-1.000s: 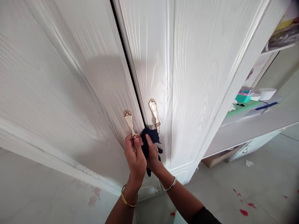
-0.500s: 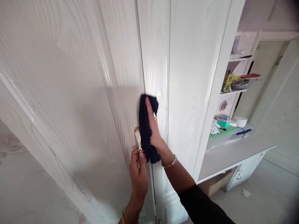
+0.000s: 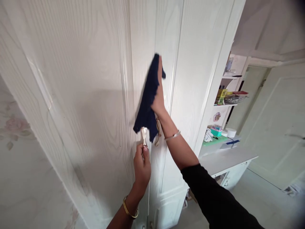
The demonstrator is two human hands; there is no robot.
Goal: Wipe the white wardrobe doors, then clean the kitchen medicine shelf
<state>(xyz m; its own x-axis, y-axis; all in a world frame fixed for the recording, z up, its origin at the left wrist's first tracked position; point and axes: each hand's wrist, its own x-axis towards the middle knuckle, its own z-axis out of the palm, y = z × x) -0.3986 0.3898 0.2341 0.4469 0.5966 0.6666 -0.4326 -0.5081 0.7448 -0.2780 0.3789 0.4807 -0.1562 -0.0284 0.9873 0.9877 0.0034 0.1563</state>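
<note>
Right hand [image 3: 160,98] presses navy cloth [image 3: 147,98]; yellow box [image 3: 223,93] unreadably small

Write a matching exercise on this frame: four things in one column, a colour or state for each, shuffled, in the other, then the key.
Column 1
1. Cloth
2. Left hand
3. Left-wrist bangle
4. Right-wrist bangle

Column 2
A. Silver-coloured
B. Closed on the lower part of a door handle
C. Dark blue
D. Gold-coloured

Right pairs: 1-C, 2-B, 3-D, 4-A
</note>
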